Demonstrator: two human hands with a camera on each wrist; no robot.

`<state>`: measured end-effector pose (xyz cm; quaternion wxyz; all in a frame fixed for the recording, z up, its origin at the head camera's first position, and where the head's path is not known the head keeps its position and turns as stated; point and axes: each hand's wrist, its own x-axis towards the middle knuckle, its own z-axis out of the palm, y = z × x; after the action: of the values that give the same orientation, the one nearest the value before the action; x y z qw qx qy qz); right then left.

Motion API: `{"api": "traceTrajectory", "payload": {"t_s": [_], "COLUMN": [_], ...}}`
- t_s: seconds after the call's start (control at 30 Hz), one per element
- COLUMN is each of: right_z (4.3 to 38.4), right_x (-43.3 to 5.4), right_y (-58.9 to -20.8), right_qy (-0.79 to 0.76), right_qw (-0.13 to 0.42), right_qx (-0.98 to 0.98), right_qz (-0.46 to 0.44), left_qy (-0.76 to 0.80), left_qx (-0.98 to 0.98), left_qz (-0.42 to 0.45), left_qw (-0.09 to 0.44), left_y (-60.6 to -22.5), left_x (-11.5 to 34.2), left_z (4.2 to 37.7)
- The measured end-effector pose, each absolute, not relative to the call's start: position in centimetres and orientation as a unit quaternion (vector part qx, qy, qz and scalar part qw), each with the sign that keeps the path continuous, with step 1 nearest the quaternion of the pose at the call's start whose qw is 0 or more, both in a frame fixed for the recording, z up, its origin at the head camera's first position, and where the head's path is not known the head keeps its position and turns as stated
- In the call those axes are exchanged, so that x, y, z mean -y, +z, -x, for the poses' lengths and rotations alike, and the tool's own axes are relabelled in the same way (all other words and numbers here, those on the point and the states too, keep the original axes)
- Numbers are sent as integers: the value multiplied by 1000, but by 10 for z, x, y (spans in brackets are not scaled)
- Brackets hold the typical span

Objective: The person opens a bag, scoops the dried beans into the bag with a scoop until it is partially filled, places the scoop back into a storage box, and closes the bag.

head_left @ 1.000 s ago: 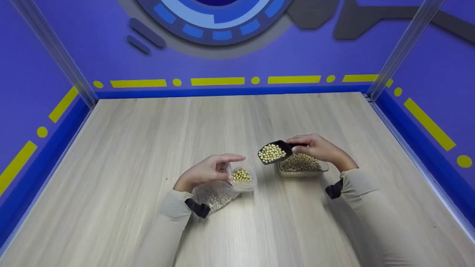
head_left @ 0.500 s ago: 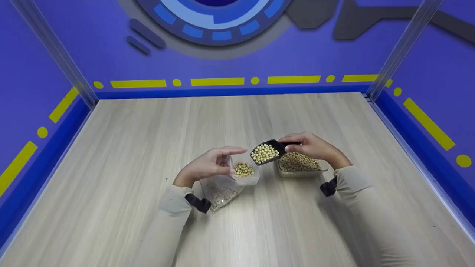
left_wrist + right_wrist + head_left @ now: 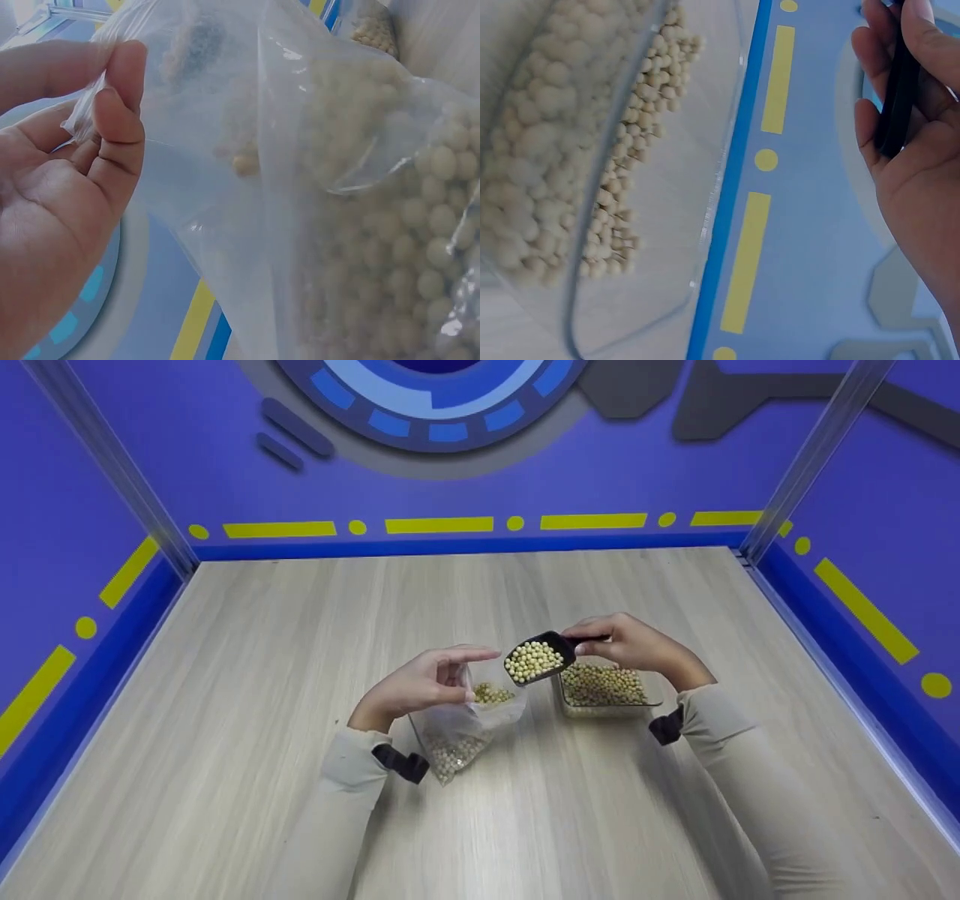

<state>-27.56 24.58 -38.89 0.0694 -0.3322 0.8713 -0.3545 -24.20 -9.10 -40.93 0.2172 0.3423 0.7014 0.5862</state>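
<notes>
From above the tub (image 3: 606, 711), the head camera faces forward and down; both wrist views share it, the right nearer.

Your container (image 3: 611, 711) sits on the surface (image 3: 300, 645); left of it hangs the plastic bag (image 3: 465, 733) in your left grip (image 3: 411, 682), with the scoop (image 3: 560, 643) between them in your right grip (image 3: 628, 643), soybeans (image 3: 532, 661) in all three.

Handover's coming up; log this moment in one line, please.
left hand: pinches clear bag | right hand: holds black scoop of beans near bag's mouth | clear container: beans inside
</notes>
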Motion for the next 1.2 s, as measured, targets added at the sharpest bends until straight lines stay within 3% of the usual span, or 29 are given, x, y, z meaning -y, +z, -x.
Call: {"api": "traceTrajectory", "payload": {"t_s": [1.2], "right_z": [267], "right_x": [-238], "right_y": [-366], "right_qy": [-242], "right_qw": [43], "right_qx": [-886], "right_qz": [394], "left_qy": [578], "left_qx": [-713], "left_qz": [-335], "left_qw": [215], "left_y": [-417], "left_x": [88], "left_z": [241]}}
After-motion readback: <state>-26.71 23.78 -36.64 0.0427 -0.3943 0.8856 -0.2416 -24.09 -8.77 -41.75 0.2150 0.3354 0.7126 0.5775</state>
